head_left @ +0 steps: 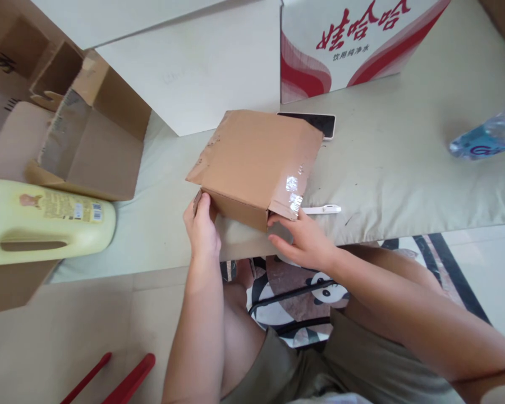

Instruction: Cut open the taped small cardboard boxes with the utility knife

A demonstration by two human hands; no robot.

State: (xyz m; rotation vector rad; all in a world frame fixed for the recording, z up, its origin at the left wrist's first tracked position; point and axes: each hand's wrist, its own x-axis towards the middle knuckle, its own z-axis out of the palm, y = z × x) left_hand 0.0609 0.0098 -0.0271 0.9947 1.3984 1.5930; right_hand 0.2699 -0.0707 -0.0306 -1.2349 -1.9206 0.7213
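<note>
1. Head view: a white carton with red swirls (353,45) is standing at the far edge of the pale grey-green table (404,168), showing large red Chinese characters reading 娃哈哈 with a smaller dark line, 饮用纯净水, beneath.
2. A pale yellow plastic jug with a moulded handle (42,221) is lying on its side at the left, carrying a label with a small bear picture and barcodes; its print is too small to read.
3. A clear water bottle with a blue label (488,137) is lying at the right; its lettering is blurred.
4. The small brown cardboard box with clear tape on its flap (256,163) is sitting near the table's front edge, between both hands.
5. The left hand (202,227) is curling around the box's near-left corner, fingers closed on the cardboard.
6. The right hand (303,238) is resting at the near-right corner, fingers loosely bent, the thumb touching under the taped flap.
7. A black phone (320,120) is lying just behind the box, a white pen (322,209) just beside its right.
</note>
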